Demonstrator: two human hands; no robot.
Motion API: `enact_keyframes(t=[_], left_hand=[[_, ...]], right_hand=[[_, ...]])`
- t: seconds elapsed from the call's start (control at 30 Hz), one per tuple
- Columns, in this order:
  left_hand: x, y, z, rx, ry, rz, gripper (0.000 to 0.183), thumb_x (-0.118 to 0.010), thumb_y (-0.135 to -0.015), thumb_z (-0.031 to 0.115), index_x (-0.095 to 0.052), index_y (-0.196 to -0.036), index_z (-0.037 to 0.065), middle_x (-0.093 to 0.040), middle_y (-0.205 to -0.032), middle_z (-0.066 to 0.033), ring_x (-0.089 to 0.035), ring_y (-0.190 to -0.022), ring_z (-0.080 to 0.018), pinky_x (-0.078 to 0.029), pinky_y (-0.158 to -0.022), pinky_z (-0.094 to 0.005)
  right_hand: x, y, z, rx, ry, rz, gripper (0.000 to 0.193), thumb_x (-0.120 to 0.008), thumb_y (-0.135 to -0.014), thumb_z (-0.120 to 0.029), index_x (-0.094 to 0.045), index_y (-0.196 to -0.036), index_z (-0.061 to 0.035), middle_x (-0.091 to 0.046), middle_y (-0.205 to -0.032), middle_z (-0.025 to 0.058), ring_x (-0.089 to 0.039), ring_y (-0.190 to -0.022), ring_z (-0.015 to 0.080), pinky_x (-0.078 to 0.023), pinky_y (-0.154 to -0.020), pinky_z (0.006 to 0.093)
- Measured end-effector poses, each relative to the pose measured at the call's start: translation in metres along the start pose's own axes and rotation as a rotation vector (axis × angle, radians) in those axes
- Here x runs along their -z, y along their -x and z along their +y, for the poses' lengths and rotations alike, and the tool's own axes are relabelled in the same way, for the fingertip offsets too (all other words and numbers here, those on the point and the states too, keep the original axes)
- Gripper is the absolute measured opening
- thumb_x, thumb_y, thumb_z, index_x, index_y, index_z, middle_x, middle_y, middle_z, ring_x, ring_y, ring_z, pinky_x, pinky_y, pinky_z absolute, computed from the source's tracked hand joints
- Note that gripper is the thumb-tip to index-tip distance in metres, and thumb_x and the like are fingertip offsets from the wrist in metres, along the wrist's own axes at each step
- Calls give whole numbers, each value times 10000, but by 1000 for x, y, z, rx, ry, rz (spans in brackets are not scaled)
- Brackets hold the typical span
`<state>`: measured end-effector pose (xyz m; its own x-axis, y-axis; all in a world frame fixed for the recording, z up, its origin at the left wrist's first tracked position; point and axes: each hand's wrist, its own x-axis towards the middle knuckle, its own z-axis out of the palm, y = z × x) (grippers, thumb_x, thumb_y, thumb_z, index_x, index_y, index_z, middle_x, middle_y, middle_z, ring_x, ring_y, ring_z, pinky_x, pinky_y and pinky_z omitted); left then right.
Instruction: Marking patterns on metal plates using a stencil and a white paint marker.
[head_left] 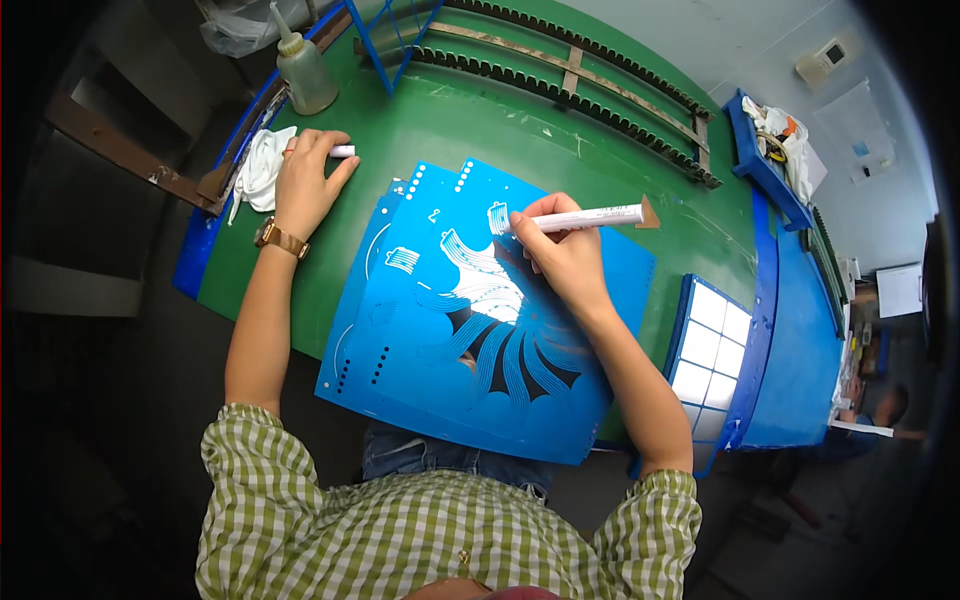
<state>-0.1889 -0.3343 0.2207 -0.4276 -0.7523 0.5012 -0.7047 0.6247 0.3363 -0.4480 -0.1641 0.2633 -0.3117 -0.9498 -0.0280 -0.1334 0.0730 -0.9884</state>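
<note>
A white marker pen (600,217) is gripped in my right hand (565,250), its writing end hidden by my fingers. That hand rests over a stack of blue sheet panels (400,385), beside a small white striped patch on the top one. Curved white and black fan-like openings or markings and rows of small holes cover this panel. My left hand (312,180) is on the green table to the left, its fingers around a short white cylinder (342,151) that looks like the pen's cap. A crumpled white cloth (262,168) lies against that hand.
A squeeze bottle (304,75) stands at the far left of the green table (450,120). Long black slotted racks (560,95) lie along the back, with a blue wire frame (385,40). To the right are a blue-framed grid panel (711,345) and a blue bin (757,165).
</note>
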Motion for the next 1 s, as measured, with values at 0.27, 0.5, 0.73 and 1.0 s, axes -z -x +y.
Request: enact_keyframes(t=[0.27,0.5,0.73,1.0], left_hand=[[0,-1,-2,-15,18,-10,243,-689,-749,221,-627,-928,69,-569,-920,-85,-531,-894,-283,-418,-807,-368],[-1,-1,-3,-1,31,-10,240,-688,-750,221,-627,-928,70,-571,-924,-83,-530,-890,-278,-413,-810,-365],[-2,0,-4,-9,45,-1,233,-689,-749,218,-629,-919,72,-573,-922,-78,-530,-884,-272,-411,-799,-357],[-2,0,-4,9,50,-6,233,-689,-750,226,-630,-913,71,-575,-927,-72,-530,-880,-268,-421,-783,-359]], right_hand=[[-4,8,11,174,183,65,189,-648,-780,-115,-499,-710,-22,-542,-593,14,-490,-543,51,-366,-471,210],[-7,8,11,181,186,65,186,-649,-777,-118,-502,-715,-22,-537,-594,18,-488,-542,53,-366,-472,212],[-7,9,10,200,175,42,179,-638,-805,-110,-502,-725,-27,-524,-624,-8,-465,-580,39,-346,-503,197],[-7,8,11,186,175,59,177,-648,-778,-116,-509,-722,-24,-546,-606,15,-496,-557,51,-372,-487,205]])
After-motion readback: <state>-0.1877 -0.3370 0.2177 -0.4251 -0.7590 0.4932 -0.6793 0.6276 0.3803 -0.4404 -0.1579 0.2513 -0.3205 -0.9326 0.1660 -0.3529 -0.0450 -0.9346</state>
